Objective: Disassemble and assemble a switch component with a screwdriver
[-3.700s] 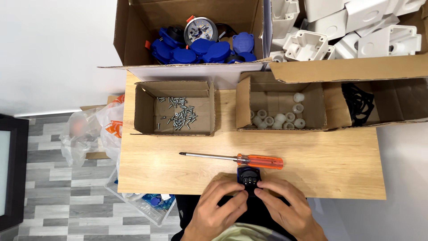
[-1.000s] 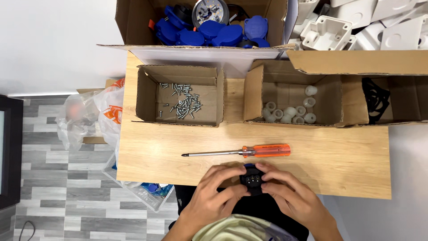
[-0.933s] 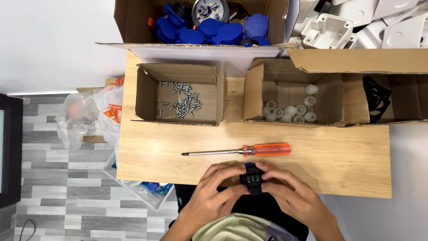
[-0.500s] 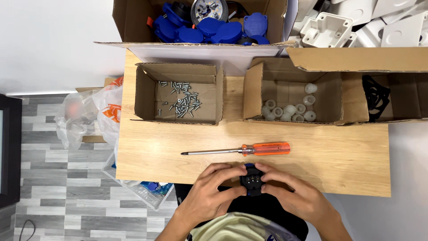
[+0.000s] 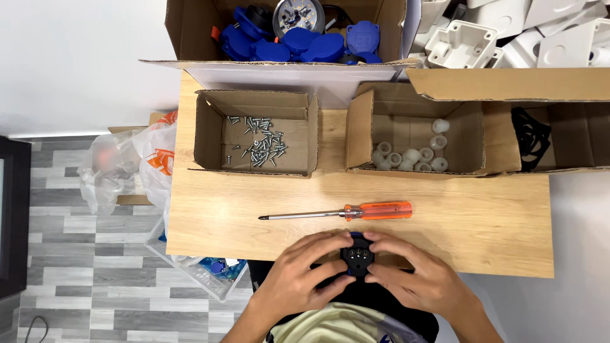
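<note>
Left hand (image 5: 298, 279) and right hand (image 5: 422, 279) are both gripping black plug (image 5: 357, 259), lower centre | screwdriver (image 5: 343, 211) is lying just above on surface (image 5: 483, 216).

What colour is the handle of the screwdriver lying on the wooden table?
The screwdriver's handle is translucent orange with a black stripe, shown in the head view.

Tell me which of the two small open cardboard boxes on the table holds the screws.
The left small box, directly above the screwdriver's metal tip, holds loose screws. The right small box holds pale round caps instead.
</note>
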